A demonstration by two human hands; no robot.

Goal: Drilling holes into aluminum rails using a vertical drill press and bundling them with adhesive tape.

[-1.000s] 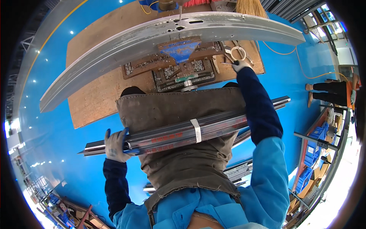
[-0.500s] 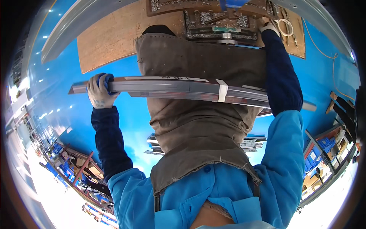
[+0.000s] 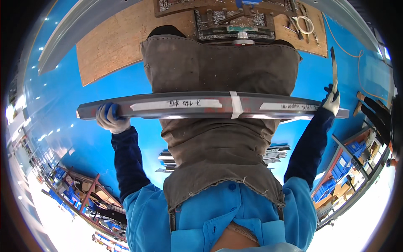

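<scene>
Apron, brown canvas w/ frayed hem (image 3: 218, 138), hangs nearest the camera over a blue work jacket. Across the apron, chest-high, lies the long grey metal bar bundle bound w/ white tape (image 3: 210, 107), held level. Left hand (image 3: 110, 119), in white-and-blue glove, is clamped around the bundle's left end, arm bent up. Right hand (image 3: 331, 101), gloved, is at the bundle's right end; grip there cannot be told, fingers hidden. Arms spread wide, elbows low. Step in hand, as judged: carrying the bundle clear of the bench. Next move likely calls for keeping both ends level. Beyond the apron: brown wooden board (image 3: 113, 50) on blue floor, dark metal fixture (image 3: 235, 19) on it.
</scene>
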